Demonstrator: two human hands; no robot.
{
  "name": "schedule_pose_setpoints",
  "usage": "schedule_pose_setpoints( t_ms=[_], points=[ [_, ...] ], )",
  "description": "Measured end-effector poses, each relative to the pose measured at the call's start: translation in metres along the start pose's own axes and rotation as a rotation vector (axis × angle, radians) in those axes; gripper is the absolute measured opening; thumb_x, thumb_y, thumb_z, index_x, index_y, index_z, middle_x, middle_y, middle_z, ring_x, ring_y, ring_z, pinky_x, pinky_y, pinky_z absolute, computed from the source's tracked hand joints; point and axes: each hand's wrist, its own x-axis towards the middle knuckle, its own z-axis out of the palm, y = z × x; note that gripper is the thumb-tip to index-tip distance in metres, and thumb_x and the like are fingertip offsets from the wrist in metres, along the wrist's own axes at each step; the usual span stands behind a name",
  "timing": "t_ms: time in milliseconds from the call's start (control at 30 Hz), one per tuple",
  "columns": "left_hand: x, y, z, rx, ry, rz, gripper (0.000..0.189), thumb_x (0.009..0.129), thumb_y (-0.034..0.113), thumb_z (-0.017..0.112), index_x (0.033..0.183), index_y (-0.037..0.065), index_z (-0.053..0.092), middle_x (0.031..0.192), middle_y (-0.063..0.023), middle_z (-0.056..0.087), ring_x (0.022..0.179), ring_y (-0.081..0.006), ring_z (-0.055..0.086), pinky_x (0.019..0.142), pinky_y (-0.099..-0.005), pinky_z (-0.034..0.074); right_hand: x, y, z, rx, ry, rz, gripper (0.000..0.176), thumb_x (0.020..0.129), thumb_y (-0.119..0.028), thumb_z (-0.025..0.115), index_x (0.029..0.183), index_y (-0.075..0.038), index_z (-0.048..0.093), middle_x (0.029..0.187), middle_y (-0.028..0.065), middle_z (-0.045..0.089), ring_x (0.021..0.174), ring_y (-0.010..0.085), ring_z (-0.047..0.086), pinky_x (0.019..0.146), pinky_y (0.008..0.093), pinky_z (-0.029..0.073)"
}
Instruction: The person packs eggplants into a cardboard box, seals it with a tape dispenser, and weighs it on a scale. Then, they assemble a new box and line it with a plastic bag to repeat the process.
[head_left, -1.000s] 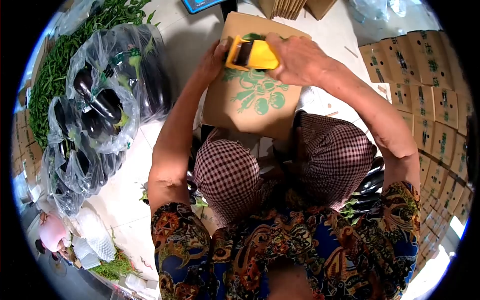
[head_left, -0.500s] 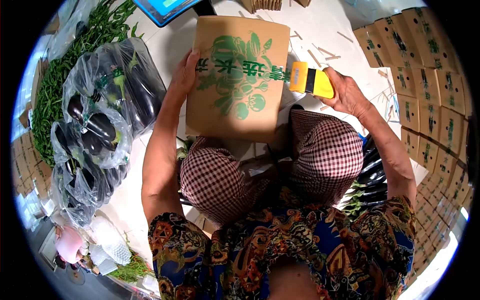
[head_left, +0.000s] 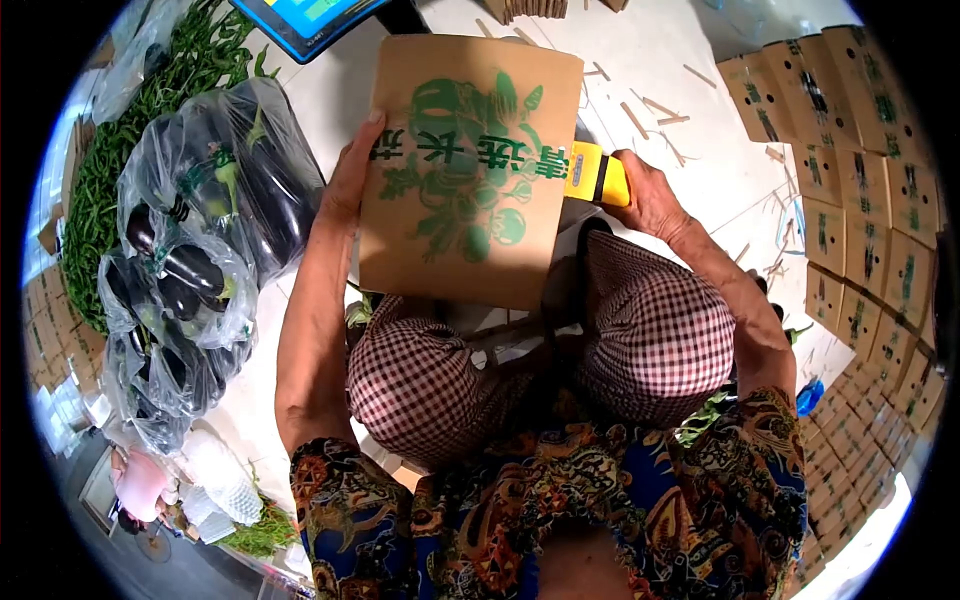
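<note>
A brown cardboard box with green vegetable pictures and green characters stands above my knees. My left hand grips its left edge, thumb on the printed face and the other fingers hidden behind. At the box's right edge is a yellow hand-held tool with a black band, its front end right against the printed characters. My right hand is wrapped round the back of this tool; its exact kind does not show.
Clear plastic bags of eggplants lie on the left, beside a heap of green peppers. Stacked cartons line the right side. A blue-framed screen is at the top, and cardboard strips litter the floor. A person in pink is at lower left.
The yellow tool and my right hand have moved left and slightly down, up to the box's right edge. The box has shifted a little left and toward me, with my left hand still on it.
</note>
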Motion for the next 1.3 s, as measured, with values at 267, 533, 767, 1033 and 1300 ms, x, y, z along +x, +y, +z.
schedule_pose_setpoints(
  t_ms=[267, 533, 767, 1033, 1300],
  points=[
    [0.005, -0.025, 0.028, -0.174, -0.227, -0.163, 0.055, 0.091, 0.051, 0.049, 0.125, 0.008, 0.056, 0.108, -0.0071, 0.065, 0.092, -0.0166, 0.062, 0.082, -0.0281, 0.049, -0.044, -0.041, -0.07, 0.021, 0.135, -0.02, 0.035, 0.082, -0.02, 0.065, 0.104, -0.005, 0.043, 0.085, 0.0195, 0.063, 0.077, 0.0378, 0.067, 0.066, 0.043, 0.057],
    [0.049, -0.052, -0.019, 0.296, -0.236, 0.112, 0.064, 0.1, 0.051, 0.027, 0.139, 0.002, 0.041, 0.124, -0.0125, 0.057, 0.109, -0.0183, 0.056, 0.098, -0.0301, 0.042, 0.016, -0.139, -0.088, -0.386, 0.049, -0.22, 0.03, 0.068, -0.002, 0.056, 0.093, -0.001, 0.041, 0.057, 0.0103, 0.051, 0.046, 0.0219, 0.051, 0.041, 0.0318, 0.045],
    [0.02, 0.029, 0.008, 0.523, -0.171, 0.437, 0.055, 0.098, 0.047, 0.039, 0.129, 0.003, 0.05, 0.117, -0.0131, 0.061, 0.098, -0.0217, 0.062, 0.084, -0.0304, 0.049, 0.077, -0.216, -0.083, -0.451, -0.067, -0.159, 0.037, 0.069, -0.015, 0.064, 0.096, 0.007, 0.052, 0.072, 0.0215, 0.064, 0.072, 0.0351, 0.064, 0.068, 0.0421, 0.051],
    [0.016, 0.038, 0.007, 0.992, 0.027, 0.539, 0.046, 0.099, 0.041, 0.039, 0.128, 0.007, 0.05, 0.122, -0.0244, 0.055, 0.105, -0.0428, 0.056, 0.089, -0.0401, 0.046, 0.051, -0.213, -0.094, -0.437, -0.14, -0.088, 0.047, 0.073, -0.02, 0.068, 0.109, 0.003, 0.048, 0.069, 0.0214, 0.063, 0.062, 0.0355, 0.065, 0.066, 0.0439, 0.052],
    [0.008, 0.035, 0.01, 0.973, 0.177, 0.55, 0.054, 0.097, 0.048, 0.037, 0.119, 0.003, 0.058, 0.109, -0.0272, 0.061, 0.106, -0.0453, 0.055, 0.09, -0.0445, 0.044, -0.011, -0.096, -0.078, -0.278, 0.066, -0.198, 0.038, 0.081, -0.025, 0.065, 0.099, -0.005, 0.039, 0.064, 0.0151, 0.061, 0.053, 0.0289, 0.062, 0.05, 0.0402, 0.052]
  ],
)
